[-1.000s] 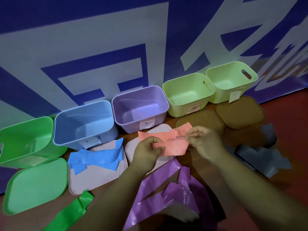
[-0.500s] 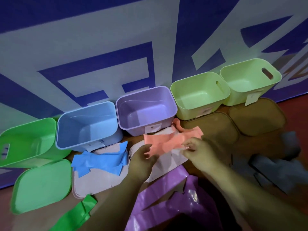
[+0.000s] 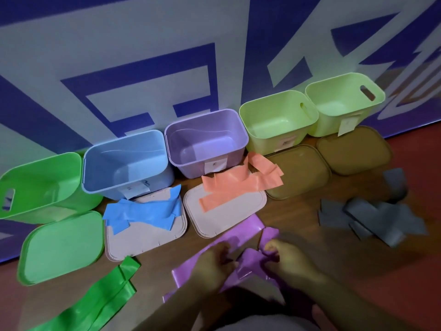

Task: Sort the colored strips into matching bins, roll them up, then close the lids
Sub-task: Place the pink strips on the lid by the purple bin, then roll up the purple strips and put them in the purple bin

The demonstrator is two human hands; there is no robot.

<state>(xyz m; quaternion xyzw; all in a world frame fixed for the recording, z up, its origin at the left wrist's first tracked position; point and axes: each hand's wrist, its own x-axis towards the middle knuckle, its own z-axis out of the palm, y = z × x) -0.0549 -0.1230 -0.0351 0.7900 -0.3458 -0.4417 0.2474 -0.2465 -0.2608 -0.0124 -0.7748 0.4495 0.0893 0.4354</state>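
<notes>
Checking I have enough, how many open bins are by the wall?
5, left to right: green bin, blue bin, purple bin, first lime bin, second lime bin. None seems hidden.

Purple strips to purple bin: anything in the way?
Left hand and right hand grip the purple strips. Between them and the open purple bin lie the orange strips, flat on a white lid in front of it. Nothing covers the bin's mouth.

One wide camera rides on my head, facing forward and steeply down at the floor: my left hand and right hand close below, the bins far off against the wall.
</notes>
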